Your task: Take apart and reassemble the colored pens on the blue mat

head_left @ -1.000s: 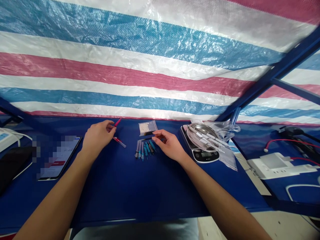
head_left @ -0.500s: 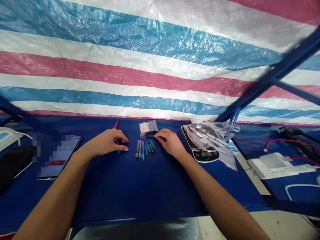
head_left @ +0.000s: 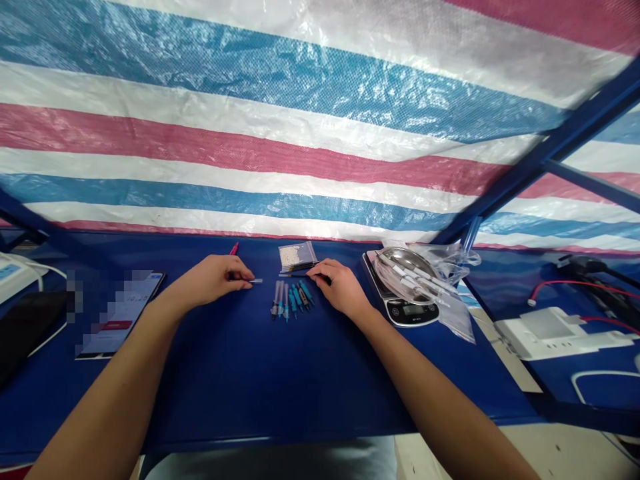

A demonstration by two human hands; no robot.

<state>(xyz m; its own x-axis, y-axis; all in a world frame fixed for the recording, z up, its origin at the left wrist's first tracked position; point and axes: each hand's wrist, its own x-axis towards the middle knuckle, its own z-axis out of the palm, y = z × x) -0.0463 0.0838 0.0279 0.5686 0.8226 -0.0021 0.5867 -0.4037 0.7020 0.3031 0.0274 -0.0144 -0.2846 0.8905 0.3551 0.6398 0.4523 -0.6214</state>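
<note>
My left hand (head_left: 215, 279) rests on the blue table (head_left: 260, 373) with its fingers pinched round a small clear syringe (head_left: 255, 281) whose tip sticks out to the right. Just right of it lies a row of several small syringes with blue parts (head_left: 291, 295). My right hand (head_left: 339, 285) lies curled on the table beside that row, its fingertips on a thin dark stick (head_left: 305, 274). A small clear bag of white bits (head_left: 296, 255) sits behind the row. A red syringe (head_left: 233, 249) lies behind my left hand.
A kitchen scale (head_left: 407, 308) with a metal bowl (head_left: 400, 261) and plastic bags stands to the right. A phone (head_left: 120, 313) lies at the left, near a dark tablet (head_left: 25, 330). White power boxes (head_left: 555, 330) with cables sit far right. A striped tarp hangs behind.
My left hand put down the red syringe, came toward the row and pinched up a clear syringe from the table. My right hand shifted slightly onto the dark stick.
</note>
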